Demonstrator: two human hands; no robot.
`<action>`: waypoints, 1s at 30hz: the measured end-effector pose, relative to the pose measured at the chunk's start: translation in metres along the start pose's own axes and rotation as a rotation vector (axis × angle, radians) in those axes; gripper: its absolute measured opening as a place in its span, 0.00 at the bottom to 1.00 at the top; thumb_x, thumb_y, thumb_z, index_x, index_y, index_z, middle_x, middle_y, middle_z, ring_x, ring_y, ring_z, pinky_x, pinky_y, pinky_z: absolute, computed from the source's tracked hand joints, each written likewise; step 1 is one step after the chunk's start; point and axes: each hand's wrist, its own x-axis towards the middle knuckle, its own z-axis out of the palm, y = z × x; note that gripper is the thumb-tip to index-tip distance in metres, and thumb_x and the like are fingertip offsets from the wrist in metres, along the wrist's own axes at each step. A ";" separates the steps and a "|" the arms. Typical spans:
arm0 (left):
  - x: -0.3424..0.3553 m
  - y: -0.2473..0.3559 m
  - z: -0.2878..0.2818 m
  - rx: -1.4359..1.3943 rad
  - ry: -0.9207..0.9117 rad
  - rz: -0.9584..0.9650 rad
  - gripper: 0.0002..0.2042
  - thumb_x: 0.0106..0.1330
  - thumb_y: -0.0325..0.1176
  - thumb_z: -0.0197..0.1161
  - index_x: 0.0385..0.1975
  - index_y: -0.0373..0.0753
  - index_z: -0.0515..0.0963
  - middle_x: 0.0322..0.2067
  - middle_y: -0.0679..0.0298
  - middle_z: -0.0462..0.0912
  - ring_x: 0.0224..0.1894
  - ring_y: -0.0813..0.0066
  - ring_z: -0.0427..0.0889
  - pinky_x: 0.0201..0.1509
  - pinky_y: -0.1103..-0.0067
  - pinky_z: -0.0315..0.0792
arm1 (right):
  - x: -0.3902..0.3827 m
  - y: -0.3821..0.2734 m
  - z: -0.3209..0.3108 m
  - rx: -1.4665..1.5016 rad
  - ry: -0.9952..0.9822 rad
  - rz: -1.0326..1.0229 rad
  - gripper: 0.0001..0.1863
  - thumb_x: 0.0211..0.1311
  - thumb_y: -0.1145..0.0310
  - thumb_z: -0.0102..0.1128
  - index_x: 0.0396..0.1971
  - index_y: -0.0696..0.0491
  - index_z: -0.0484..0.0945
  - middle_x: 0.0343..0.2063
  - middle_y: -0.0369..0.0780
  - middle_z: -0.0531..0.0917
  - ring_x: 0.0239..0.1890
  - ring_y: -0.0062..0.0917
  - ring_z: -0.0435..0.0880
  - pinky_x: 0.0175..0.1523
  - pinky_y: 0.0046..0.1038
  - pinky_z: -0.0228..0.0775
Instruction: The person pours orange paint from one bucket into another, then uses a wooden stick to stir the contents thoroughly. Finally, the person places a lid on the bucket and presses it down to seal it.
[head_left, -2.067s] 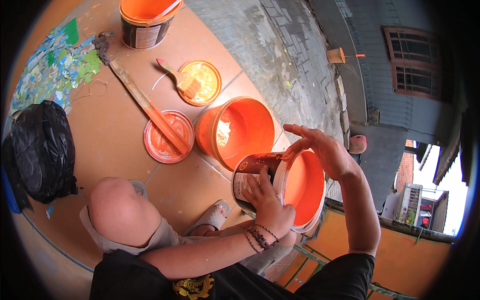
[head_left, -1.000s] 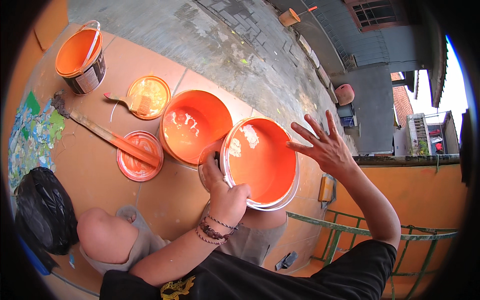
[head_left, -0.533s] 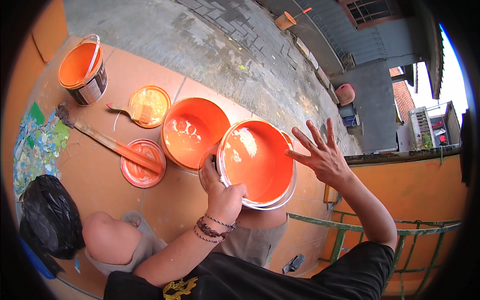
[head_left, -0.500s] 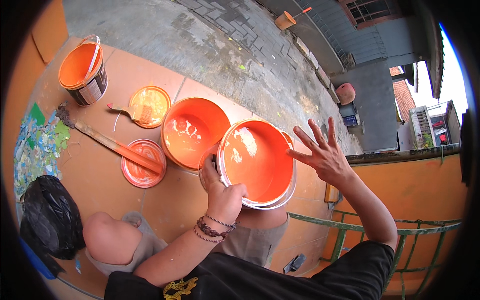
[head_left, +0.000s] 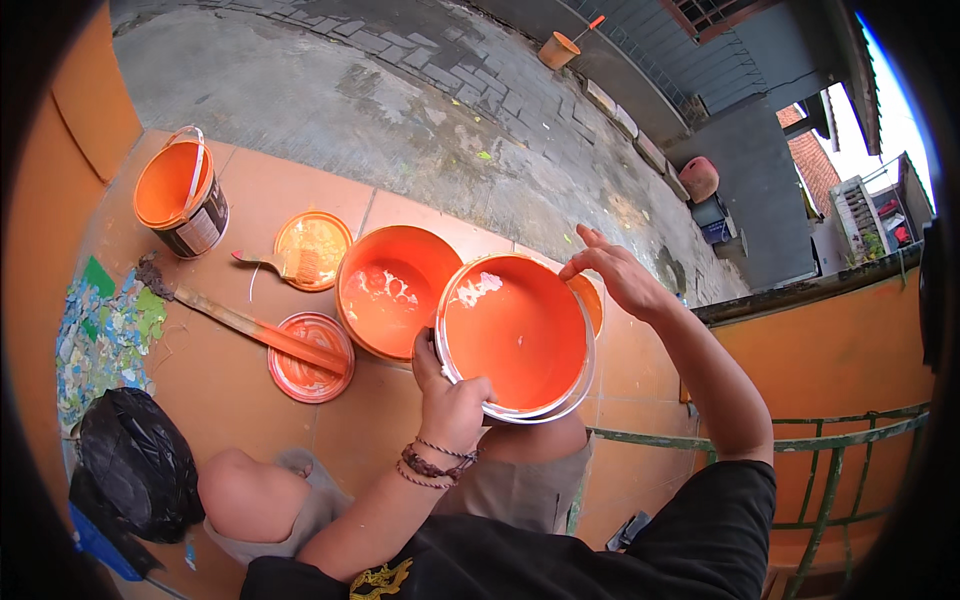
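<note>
My left hand (head_left: pixel 452 392) grips the near-left rim of a white-edged paint bucket (head_left: pixel 520 345) coated inside with orange paint. This bucket is tilted, its mouth facing up toward me. Against its left side stands another bucket (head_left: pixel 385 290) with wet orange paint in it. My right hand (head_left: pixel 622 272) is raised at the held bucket's far-right rim, fingers stretched out and holding nothing; whether the fingertips touch the rim I cannot tell. Partly hidden behind the held bucket is a round orange thing (head_left: pixel 590 303).
A brush (head_left: pixel 285 264) rests on an orange lid (head_left: pixel 322 235). A paint-smeared stick (head_left: pixel 235 320) lies across another lid (head_left: pixel 312 385). Farther left are a dark paint pail (head_left: pixel 200 228), paint flakes (head_left: pixel 95 330) and a black plastic bag (head_left: pixel 135 460). Green metal rails (head_left: pixel 820 430) stand at right.
My right hand has moved farther from me and left, toward the bucket's far rim, its spread fingers drawing together. My left hand keeps its hold. The view has shifted slightly.
</note>
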 end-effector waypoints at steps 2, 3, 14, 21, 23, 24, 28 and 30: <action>0.000 0.006 0.002 -0.053 -0.013 -0.043 0.41 0.38 0.17 0.54 0.60 0.34 0.50 0.54 0.54 0.59 0.57 0.63 0.65 0.59 0.72 0.67 | 0.001 0.001 0.000 -0.005 0.066 -0.019 0.22 0.64 0.58 0.39 0.41 0.56 0.81 0.61 0.54 0.66 0.72 0.38 0.46 0.72 0.36 0.33; -0.002 0.013 0.006 -0.086 -0.021 -0.076 0.42 0.38 0.16 0.53 0.61 0.34 0.48 0.54 0.55 0.59 0.57 0.64 0.65 0.57 0.73 0.69 | 0.002 0.003 0.004 0.103 0.135 -0.016 0.23 0.64 0.57 0.40 0.43 0.56 0.80 0.61 0.53 0.67 0.71 0.38 0.49 0.72 0.36 0.37; -0.003 0.010 -0.009 0.222 -0.062 -0.012 0.39 0.47 0.26 0.57 0.62 0.31 0.48 0.55 0.49 0.58 0.61 0.58 0.60 0.63 0.68 0.61 | 0.027 0.055 0.138 1.716 0.229 -0.343 0.34 0.70 0.46 0.37 0.68 0.52 0.51 0.60 0.49 0.68 0.58 0.38 0.71 0.62 0.39 0.63; 0.000 -0.016 0.000 0.141 -0.001 0.350 0.38 0.70 0.58 0.36 0.68 0.31 0.44 0.66 0.49 0.51 0.69 0.58 0.51 0.70 0.67 0.48 | 0.019 0.041 0.130 1.788 0.218 -0.464 0.37 0.67 0.42 0.38 0.69 0.50 0.49 0.60 0.48 0.67 0.58 0.38 0.71 0.62 0.40 0.64; 0.000 -0.014 0.007 -0.089 -0.055 0.371 0.38 0.70 0.60 0.33 0.69 0.35 0.40 0.68 0.55 0.49 0.69 0.63 0.52 0.70 0.68 0.51 | 0.017 0.037 0.130 1.799 0.205 -0.474 0.38 0.67 0.41 0.38 0.69 0.49 0.48 0.60 0.48 0.67 0.58 0.38 0.71 0.61 0.40 0.64; 0.002 -0.019 0.007 -0.093 -0.070 0.411 0.38 0.70 0.60 0.33 0.70 0.36 0.40 0.68 0.55 0.49 0.69 0.63 0.52 0.70 0.68 0.51 | 0.016 0.036 0.129 1.802 0.203 -0.479 0.38 0.66 0.41 0.39 0.69 0.49 0.48 0.60 0.48 0.67 0.58 0.38 0.71 0.61 0.40 0.64; 0.000 -0.027 0.010 -0.139 -0.040 0.479 0.38 0.70 0.59 0.35 0.70 0.37 0.40 0.69 0.56 0.48 0.69 0.63 0.51 0.70 0.67 0.51 | 0.012 0.030 0.134 1.822 0.187 -0.480 0.40 0.65 0.39 0.39 0.69 0.47 0.47 0.61 0.47 0.66 0.57 0.38 0.72 0.61 0.41 0.65; 0.001 -0.027 -0.002 -0.107 -0.022 0.542 0.37 0.70 0.57 0.36 0.69 0.35 0.41 0.70 0.56 0.45 0.70 0.64 0.48 0.71 0.66 0.49 | 0.013 0.021 0.137 1.848 0.165 -0.490 0.41 0.64 0.38 0.39 0.69 0.47 0.47 0.61 0.47 0.66 0.57 0.38 0.72 0.61 0.41 0.65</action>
